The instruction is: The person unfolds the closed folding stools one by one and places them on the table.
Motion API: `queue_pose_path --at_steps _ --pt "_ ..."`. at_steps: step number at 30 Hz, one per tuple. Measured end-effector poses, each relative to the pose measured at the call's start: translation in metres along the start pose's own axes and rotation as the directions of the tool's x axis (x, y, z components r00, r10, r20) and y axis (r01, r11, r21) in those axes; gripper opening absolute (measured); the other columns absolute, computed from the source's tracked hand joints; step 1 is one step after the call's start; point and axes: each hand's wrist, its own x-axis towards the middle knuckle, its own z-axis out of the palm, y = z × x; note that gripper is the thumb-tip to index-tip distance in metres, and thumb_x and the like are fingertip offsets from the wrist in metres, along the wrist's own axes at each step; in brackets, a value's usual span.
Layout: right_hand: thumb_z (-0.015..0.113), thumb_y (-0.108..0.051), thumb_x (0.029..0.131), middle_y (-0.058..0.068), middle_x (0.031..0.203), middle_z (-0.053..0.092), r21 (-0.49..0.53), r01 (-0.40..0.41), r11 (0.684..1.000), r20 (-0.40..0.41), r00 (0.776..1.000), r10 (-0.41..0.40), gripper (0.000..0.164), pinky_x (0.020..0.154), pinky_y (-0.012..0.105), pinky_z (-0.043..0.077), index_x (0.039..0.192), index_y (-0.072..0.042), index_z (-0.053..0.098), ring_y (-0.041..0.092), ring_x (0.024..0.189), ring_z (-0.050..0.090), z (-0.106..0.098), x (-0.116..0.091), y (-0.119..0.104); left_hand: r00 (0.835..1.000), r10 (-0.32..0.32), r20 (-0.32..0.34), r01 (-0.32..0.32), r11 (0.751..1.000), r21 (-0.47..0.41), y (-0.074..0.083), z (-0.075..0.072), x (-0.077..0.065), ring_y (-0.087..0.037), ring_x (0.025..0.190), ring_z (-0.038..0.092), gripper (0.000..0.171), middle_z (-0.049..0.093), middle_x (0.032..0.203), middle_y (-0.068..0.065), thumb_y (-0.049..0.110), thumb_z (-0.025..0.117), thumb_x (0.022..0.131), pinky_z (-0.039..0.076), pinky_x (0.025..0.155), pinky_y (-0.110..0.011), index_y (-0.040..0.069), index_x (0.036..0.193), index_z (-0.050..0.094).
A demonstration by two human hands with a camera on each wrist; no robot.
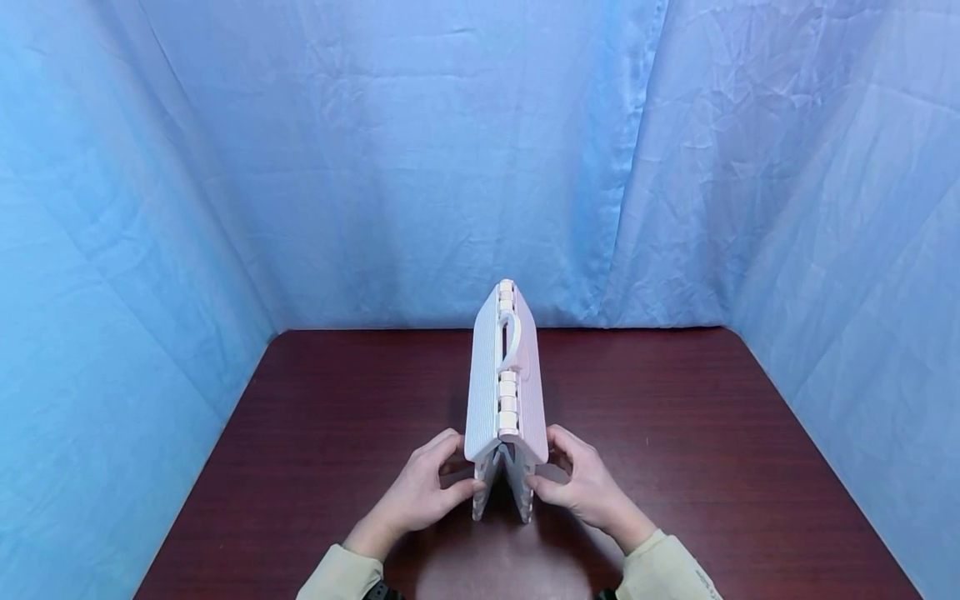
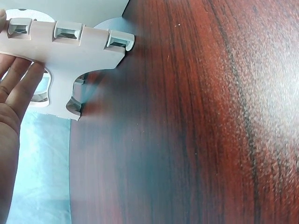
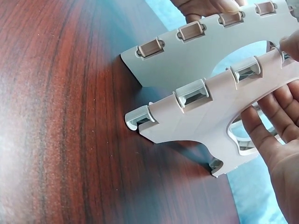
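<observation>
Left hand (image 1: 422, 493) and right hand (image 1: 587, 487) pinch near edges of leg panels (image 3: 210, 121) on the step stool (image 1: 483, 375), apparently for folding or unfolding, so next move needs even force.

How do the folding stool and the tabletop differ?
The folding stool is whitish; the tabletop is dark reddish brown. The stool's top panels slope steeply, while the tabletop lies flat. The stool's panels are finely ridged; the tabletop shows streaky wood grain. Both stand before blue fabric.

Pale folding stool (image 1: 508, 403), partly folded, upright
</observation>
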Motion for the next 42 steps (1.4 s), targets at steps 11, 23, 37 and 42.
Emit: queue_pose_path --at_steps 11,23,37,42 --pt "0.082 -0.001 0.080 0.007 0.109 0.066 0.001 0.009 1.000 0.001 1.000 -0.009 0.041 0.089 0.037 0.058 0.116 -0.008 0.064 0.013 0.096 0.068 -0.0033 -0.0003 0.0002 1.000 0.010 -0.002 -0.010 1.000 -0.015 0.0035 -0.0025 0.0002 -0.012 0.104 0.065 0.038 0.063 0.109 0.000 0.010 0.082 0.086 0.059 0.090 -0.035 0.012 0.120 0.064" --pt "0.081 0.000 0.079 0.007 0.112 0.065 -0.008 0.032 0.999 0.007 0.999 -0.032 0.042 0.090 0.033 0.057 0.117 -0.008 0.063 0.012 0.099 0.068 -0.0033 0.0003 0.0011 1.000 0.013 -0.008 -0.013 1.000 -0.018 0.0008 -0.0056 -0.0018 -0.013 0.105 0.065 0.039 0.063 0.109 0.000 0.010 0.083 0.086 0.059 0.089 -0.036 0.012 0.120 0.064" --pt "0.081 0.000 0.080 0.007 0.113 0.065 -0.020 0.052 0.998 0.000 0.999 -0.052 0.041 0.093 0.025 0.055 0.117 -0.006 0.063 0.011 0.101 0.066 -0.0046 0.0000 0.0012 0.999 -0.035 0.003 0.035 0.999 0.012 -0.0002 -0.0085 -0.0032 -0.012 0.105 0.065 0.039 0.063 0.110 0.004 0.010 0.083 0.085 0.059 0.090 -0.034 0.014 0.119 0.065" --pt "0.081 -0.001 0.081 0.006 0.113 0.065 -0.025 0.055 0.998 0.004 0.998 -0.055 0.042 0.094 0.026 0.055 0.119 -0.006 0.063 0.010 0.101 0.066 -0.0056 -0.0001 0.0015 0.999 -0.034 -0.001 0.034 0.999 0.020 0.0004 -0.0094 -0.0032 -0.011 0.104 0.065 0.039 0.064 0.110 0.004 0.010 0.083 0.085 0.059 0.090 -0.034 0.014 0.119 0.065"
